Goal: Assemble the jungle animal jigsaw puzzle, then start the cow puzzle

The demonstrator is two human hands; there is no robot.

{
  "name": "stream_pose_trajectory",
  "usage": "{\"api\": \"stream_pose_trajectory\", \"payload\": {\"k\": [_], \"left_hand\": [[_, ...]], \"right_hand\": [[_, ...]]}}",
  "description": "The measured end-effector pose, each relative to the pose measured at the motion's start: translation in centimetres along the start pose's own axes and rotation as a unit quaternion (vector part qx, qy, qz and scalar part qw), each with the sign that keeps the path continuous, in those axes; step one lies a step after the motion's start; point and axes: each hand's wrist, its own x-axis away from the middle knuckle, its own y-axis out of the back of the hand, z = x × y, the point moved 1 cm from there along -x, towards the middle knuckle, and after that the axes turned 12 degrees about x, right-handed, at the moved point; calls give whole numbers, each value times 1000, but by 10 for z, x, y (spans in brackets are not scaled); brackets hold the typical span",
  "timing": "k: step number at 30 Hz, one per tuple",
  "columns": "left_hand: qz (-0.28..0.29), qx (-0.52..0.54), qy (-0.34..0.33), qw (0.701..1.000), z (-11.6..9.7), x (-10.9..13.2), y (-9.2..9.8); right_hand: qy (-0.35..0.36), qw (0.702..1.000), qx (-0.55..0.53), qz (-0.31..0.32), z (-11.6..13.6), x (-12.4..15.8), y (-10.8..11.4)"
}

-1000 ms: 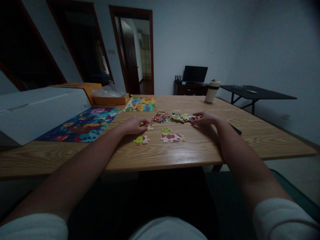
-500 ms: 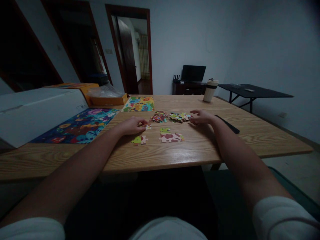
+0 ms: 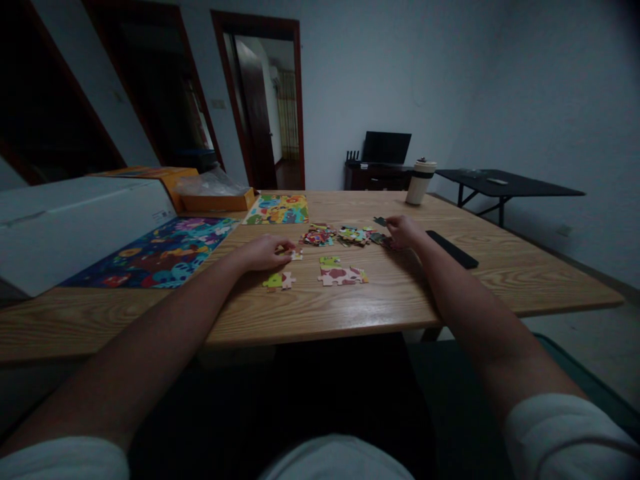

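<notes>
My right hand (image 3: pixel 406 233) pinches a dark green puzzle piece (image 3: pixel 380 221) just above the table, at the right end of the loose pieces. More dark pieces (image 3: pixel 379 237) lie under and beside its fingers. On the left, my left hand (image 3: pixel 270 253) rests low over the table, its fingers closed on a small pale puzzle piece (image 3: pixel 297 254). A joined green and pink pair (image 3: pixel 280 281) lies just in front of that hand. Between my hands sit a joined pink section with brown-red patches (image 3: pixel 343 276) and two heaps, one reddish (image 3: pixel 319 235), one greenish (image 3: pixel 354 235).
A finished blue puzzle (image 3: pixel 165 257) and a yellow-green one (image 3: pixel 278 209) lie at the left, near a white box (image 3: pixel 85 220) and an orange tray (image 3: pixel 217 201) with clear plastic. A black phone-like slab (image 3: pixel 453 249) lies right of my right hand. Behind stands a tumbler (image 3: pixel 421 182).
My right hand has closed on a dark green piece and lifted it at the right end of the heap, where dark pieces now show. My left hand has hardly moved.
</notes>
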Motion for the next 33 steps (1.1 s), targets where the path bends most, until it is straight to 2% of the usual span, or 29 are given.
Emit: {"api": "stream_pose_trajectory", "payload": {"k": [3,5,10,13,17,21,25,33], "left_hand": [[0,-3,-5,1000,1,-1,0],[1,-6,-10,1000,1,0,0],[5,-13,-5,1000,-4,1,0],[5,-11,-8,1000,-3,1,-1],[3,-10,-13,1000,0,0,-1],[4,-13,-12,1000,0,0,-1],[-1,-16,-16,1000,-1,0,-1],[2,-21,-4,1000,-5,2,0]], "right_hand": [[0,998,45,37,-2,-1,-4],[29,996,59,62,1,-1,-8],[184,982,39,7,26,5,-14],[240,970,29,9,44,10,-16],[215,976,-1,30,53,14,-17],[185,983,-10,9,49,12,-17],[185,982,-42,-8,44,10,-14],[127,983,-128,9,42,12,-9]]}}
